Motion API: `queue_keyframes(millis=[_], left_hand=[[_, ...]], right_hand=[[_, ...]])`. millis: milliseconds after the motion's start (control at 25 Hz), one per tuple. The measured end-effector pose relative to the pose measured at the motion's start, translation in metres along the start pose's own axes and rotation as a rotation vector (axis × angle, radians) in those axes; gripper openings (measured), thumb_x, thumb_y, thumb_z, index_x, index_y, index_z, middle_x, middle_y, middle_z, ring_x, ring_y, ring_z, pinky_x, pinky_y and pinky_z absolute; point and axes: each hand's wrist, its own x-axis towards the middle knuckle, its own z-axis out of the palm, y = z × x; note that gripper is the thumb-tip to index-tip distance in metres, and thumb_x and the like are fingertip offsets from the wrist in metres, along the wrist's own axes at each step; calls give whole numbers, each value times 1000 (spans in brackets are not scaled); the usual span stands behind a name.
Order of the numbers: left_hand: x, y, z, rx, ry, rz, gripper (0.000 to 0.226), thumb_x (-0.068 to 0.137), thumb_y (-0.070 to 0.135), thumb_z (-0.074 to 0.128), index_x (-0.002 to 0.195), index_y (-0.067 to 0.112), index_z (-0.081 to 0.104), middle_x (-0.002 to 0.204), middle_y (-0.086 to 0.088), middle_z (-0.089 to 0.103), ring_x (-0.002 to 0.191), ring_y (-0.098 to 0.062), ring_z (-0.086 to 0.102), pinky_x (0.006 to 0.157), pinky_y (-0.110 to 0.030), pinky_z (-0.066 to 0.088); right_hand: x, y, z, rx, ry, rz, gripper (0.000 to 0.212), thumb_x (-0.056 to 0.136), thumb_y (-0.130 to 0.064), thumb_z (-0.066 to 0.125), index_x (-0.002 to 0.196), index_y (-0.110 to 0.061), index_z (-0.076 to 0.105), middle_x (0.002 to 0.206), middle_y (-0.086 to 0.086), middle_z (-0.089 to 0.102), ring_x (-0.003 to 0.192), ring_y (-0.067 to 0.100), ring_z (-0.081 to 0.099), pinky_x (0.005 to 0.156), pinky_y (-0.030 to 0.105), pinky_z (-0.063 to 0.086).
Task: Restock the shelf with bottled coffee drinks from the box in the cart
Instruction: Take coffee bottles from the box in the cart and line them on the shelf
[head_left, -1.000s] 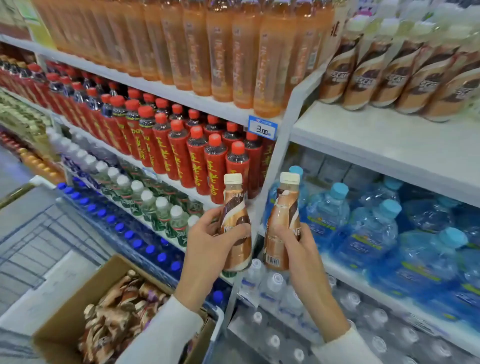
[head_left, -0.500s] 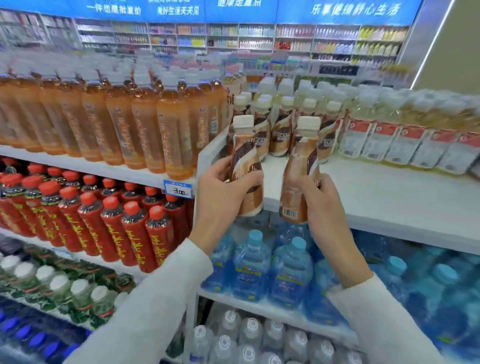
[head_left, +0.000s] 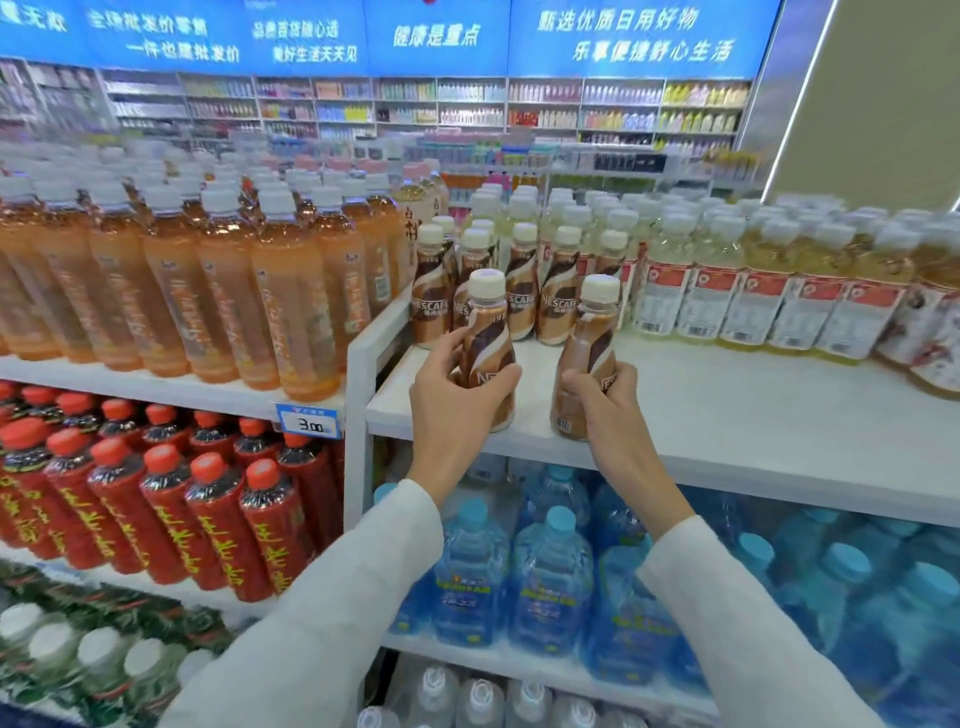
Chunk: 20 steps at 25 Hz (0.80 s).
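My left hand (head_left: 453, 400) grips a brown-and-cream coffee bottle (head_left: 485, 332) with a white cap, upright at the front of the white top shelf (head_left: 727, 415). My right hand (head_left: 602, 405) grips a second coffee bottle (head_left: 589, 343) of the same kind, just to the right of the first. Both bottle bases are at the shelf's front edge. Behind them stands a row of several matching coffee bottles (head_left: 519, 296). The box and the cart are out of view.
Orange tea bottles (head_left: 218, 291) fill the shelf to the left, behind a white divider (head_left: 363, 343). Pale yellow drink bottles (head_left: 753, 291) stand to the right of the coffee row. Red bottles (head_left: 171, 509) and blue-capped water jugs (head_left: 550, 571) sit on the lower shelves.
Both hands have lifted the two coffee bottles from beside the lower shelves up to the top shelf and brought them forward over its front edge. My view has risen with them.
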Motion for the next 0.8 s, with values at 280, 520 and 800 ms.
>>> queue_keyframes(millis=[280,520,800], left_hand=[[-6,-9,-7,97,-160,-20,78,75,45,86,143,37,49,132,18,63,120,-1,60,106,-32,51],[-11,-12,-17,269,-65,-71,78,58,50,95,121,29,55,118,8,62,106,-11,63,92,-34,56],[-2,-11,-17,194,-217,-106,60,80,21,86,135,20,61,125,7,71,110,-5,67,105,-36,53]], right_hand=[[3,2,-21,-81,-148,27,86,68,-62,74,137,-30,36,125,-20,56,113,-4,55,93,26,46],[4,6,-26,-182,-106,-67,65,75,-19,85,127,-31,48,118,-18,63,109,3,62,102,33,50],[-12,2,-3,-293,94,-141,78,63,-42,95,117,-29,40,110,-16,55,98,-3,57,70,7,41]])
